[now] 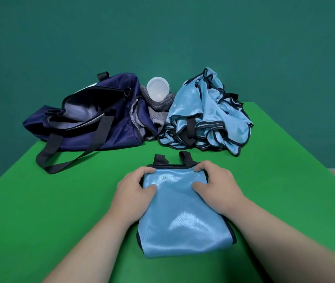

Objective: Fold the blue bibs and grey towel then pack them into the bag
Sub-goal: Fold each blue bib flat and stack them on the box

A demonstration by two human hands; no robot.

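**Folding under way:** A person's left hand (136,186) and right hand (215,184) grip the far corners of a folded blue bib (179,219) at lower centre of the frame, on a green worktop (40,211). The fingers (202,167) of each hand curl over the bib's far edge while the thumbs press on the top layer — a hold that looks meant to keep the slippery layers squared for a further fold or a lift. Two black straps (186,157) poke out beyond the held edge. At upper right, a loose pile of blue bibs (205,117) lies unfolded. At upper left, the navy bag (93,119) sits slumped with its mouth gaping open, apparently ready for packing. Between bag and pile sits the grey towel (158,105), bunched — a translucent white cup (158,88) resting on it. Most of the job appears to lie ahead.
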